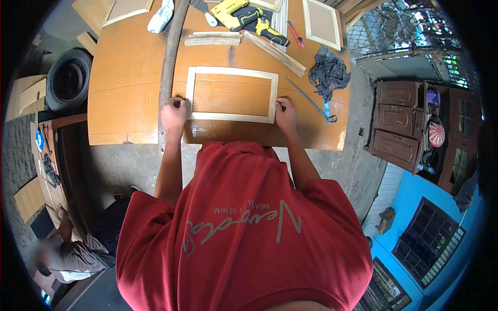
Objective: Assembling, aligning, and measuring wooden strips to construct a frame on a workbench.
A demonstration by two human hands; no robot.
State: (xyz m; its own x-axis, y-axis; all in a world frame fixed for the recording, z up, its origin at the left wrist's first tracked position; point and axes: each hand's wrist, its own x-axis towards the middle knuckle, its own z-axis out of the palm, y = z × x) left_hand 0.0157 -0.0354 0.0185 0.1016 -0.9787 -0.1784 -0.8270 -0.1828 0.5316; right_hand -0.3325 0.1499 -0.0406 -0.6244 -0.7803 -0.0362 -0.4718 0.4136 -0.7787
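A pale rectangular wooden frame [228, 117] lies flat on the orange-brown wooden table [124, 98], the tabletop showing through its opening. Beside the frame's lower left corner is my left hand [175, 115], its fingers curled in a pinch and resting near a long dark bar [173, 57]. At the frame's right side, close to the lower corner, my right hand [286, 115] is pinched in the same way. Whatever the fingertips hold, if anything, is too small to make out. Whether they touch the frame I cannot tell.
Wood strips [212, 39], a yellow nail gun [228, 14], a yellow-black power tool [270, 33] and a red cutter [295, 35] lie beyond the frame. To the right are a dark rag [330, 72], a thin blade [306, 97] and a backed frame [322, 25]. Another person [78, 254] is at lower left.
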